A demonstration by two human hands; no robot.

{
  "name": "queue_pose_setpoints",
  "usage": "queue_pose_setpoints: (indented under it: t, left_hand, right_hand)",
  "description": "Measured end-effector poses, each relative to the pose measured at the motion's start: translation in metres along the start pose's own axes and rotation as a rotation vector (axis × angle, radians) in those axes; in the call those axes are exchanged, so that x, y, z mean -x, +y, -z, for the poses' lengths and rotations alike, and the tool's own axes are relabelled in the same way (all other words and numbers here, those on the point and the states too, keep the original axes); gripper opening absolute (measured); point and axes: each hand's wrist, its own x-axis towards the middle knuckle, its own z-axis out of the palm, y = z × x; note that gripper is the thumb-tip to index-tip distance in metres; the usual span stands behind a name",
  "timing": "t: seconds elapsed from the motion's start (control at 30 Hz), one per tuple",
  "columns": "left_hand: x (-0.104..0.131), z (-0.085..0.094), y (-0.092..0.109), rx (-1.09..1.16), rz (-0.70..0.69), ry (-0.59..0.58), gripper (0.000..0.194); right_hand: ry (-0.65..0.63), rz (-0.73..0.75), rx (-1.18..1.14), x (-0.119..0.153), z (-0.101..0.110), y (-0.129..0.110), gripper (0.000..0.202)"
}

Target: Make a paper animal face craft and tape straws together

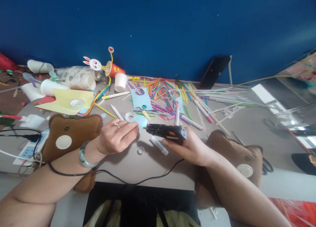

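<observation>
My right hand is wrapped round a black glue gun, with a white stick standing up from it. The gun's nozzle points left and meets the edge of a light blue paper disc. On the disc's left side, my left hand is closed, its fingertips pinching the paper. Below the gun lies a clear tube, with a small clear ring to its left. A roll of tape rests just behind my left fingers.
Coloured sticks and cut blue paper lie behind my hands. Paper cups and yellow paper are at the left. Brown cushions flank the work area. A black cord crosses the front; a dark phone leans on the wall.
</observation>
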Motion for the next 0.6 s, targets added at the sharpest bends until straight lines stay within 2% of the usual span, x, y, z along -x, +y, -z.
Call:
queue_pose_setpoints:
  t: [0.6]
  left_hand:
    - [0.001, 0.0005, 0.0, 0.005, 0.021, -0.012, 0.009]
  right_hand:
    - [-0.002, -0.019, 0.053, -0.0017, 0.0018, -0.0062, 0.025]
